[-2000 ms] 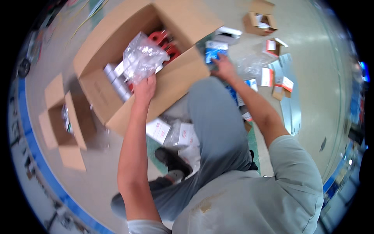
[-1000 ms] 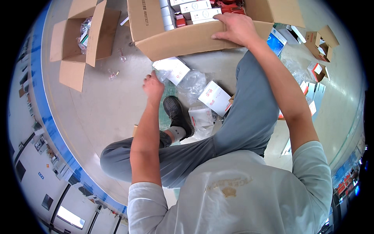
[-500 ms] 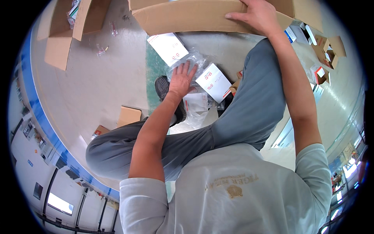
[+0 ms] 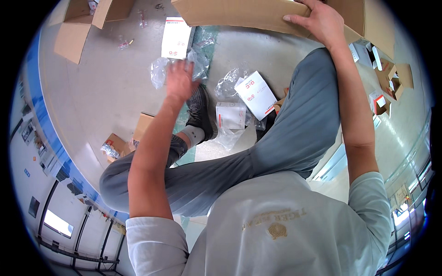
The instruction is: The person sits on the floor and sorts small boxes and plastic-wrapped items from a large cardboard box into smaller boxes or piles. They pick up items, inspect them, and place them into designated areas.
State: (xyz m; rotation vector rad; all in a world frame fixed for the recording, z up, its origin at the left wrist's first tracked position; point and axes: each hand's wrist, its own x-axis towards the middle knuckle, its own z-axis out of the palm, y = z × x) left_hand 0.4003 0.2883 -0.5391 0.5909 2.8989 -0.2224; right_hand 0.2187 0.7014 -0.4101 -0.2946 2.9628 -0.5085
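While gripping large brown cardboard box [image 4: 239,14] with right hand [image 4: 324,23], note left hand [image 4: 180,82] spread wide over crumpled clear plastic film [image 4: 159,72] beside white rectangular carton [image 4: 176,39], far left; cannot tell if touching. Handle film lightly, without dragging carton.

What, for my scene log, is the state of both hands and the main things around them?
Large cardboard box: open, partly cropped
Right hand: grip closed on the box's wall
Clear plastic: crumpled
Left hand: blurred at the plastic, hold unclear
Upper-left carton: open, flaps out
Top white box: lying flat, no opening visible
Middle white box: askew, no opening visible
Small white box: no opening visible
Brown carton at right: open
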